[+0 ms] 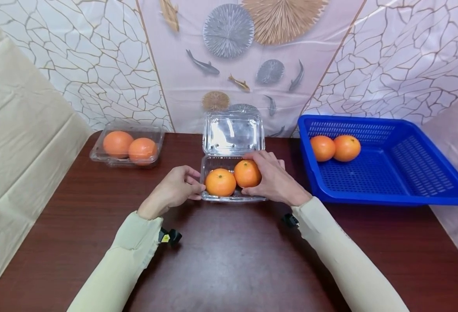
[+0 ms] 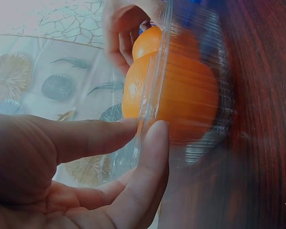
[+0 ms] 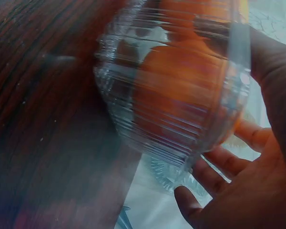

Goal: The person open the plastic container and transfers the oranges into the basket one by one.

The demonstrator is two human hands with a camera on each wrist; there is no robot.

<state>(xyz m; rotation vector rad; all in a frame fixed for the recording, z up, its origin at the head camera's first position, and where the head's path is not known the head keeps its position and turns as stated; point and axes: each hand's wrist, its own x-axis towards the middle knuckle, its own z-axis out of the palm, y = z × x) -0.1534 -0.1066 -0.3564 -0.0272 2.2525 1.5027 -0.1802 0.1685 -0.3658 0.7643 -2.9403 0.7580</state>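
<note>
In the head view, an uncovered clear plastic clamshell box stands mid-table, its lid raised against the back wall. Two oranges lie inside it, a left orange and a right orange. My left hand pinches the box's left rim between thumb and finger; the left wrist view shows this rim close up. My right hand reaches over the right side and grips the right orange, thumb in front and fingers behind. Through the ribbed box wall, the right wrist view shows the orange.
At the back left sits a closed clear box with two oranges. On the right stands a blue plastic basket with two oranges in its left end. A patterned wall covering rises behind the brown table.
</note>
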